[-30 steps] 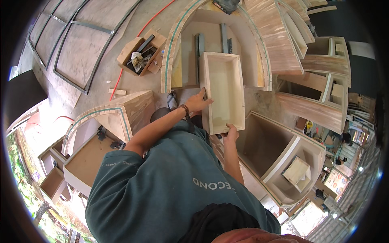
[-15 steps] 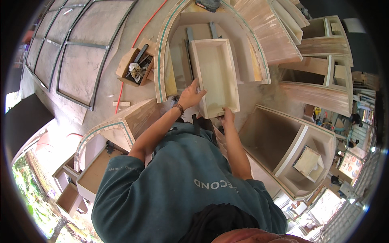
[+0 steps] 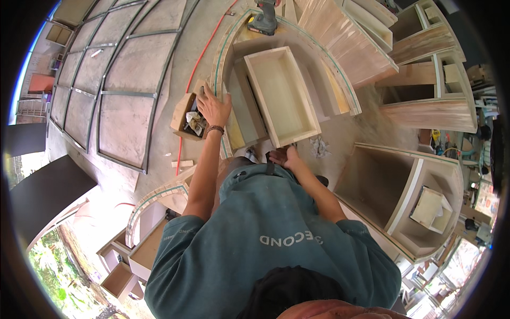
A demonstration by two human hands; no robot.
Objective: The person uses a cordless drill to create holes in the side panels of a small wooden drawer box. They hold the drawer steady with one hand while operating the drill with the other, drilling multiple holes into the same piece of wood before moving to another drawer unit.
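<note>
A pale wooden drawer point(image 3: 284, 98) lies inside a round-ended wooden cabinet point(image 3: 345, 87) in front of me, tilted slightly. My left hand point(image 3: 214, 110), fingers stretched, reaches over the cabinet's left rim and the near side of a cardboard box point(image 3: 180, 122). Crumpled paper point(image 3: 195, 122) and dark pieces show inside that box. My right hand point(image 3: 286, 157) is at the drawer's near end, palm turned up, its shaded fingers extended to the left with nothing visible in them. Whether it touches the drawer I cannot tell.
A cordless drill point(image 3: 263, 22) stands on the cabinet's far rim. A red hose point(image 3: 201, 58) runs along the floor at left, beside a dark metal frame point(image 3: 151, 95). More cabinets point(image 3: 372, 181) stand at right. A crumpled scrap point(image 3: 319, 147) lies on the floor.
My left hand has let go of the drawer's left side and moved left to the cardboard box. The right hand has come off the drawer's near edge, turning palm up. The view has shifted.
</note>
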